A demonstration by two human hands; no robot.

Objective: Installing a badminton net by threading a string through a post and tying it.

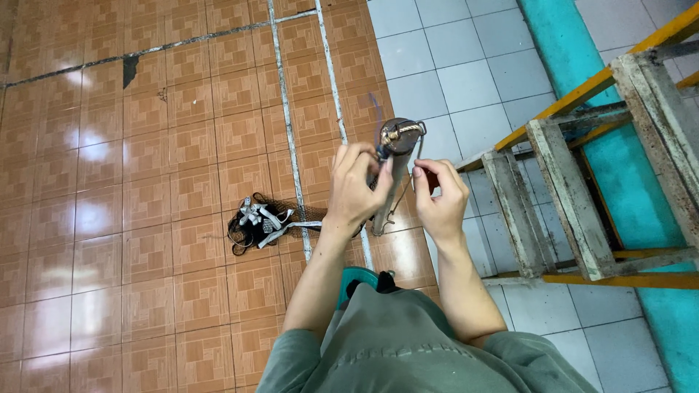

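My left hand grips the upper part of a grey metal pipe that stands upright in front of me. Its round top end has a light cord wound across it. My right hand is just right of the pipe, fingers pinched on a small dark red object with a thin wire or cord running to the pipe's top. Both forearms reach out from grey-green sleeves.
A dark net bundle with white straps lies on the brown tiled floor left of my hands. A worn wooden and yellow frame stands at the right over white tiles. A teal band runs behind it. A teal round object sits below.
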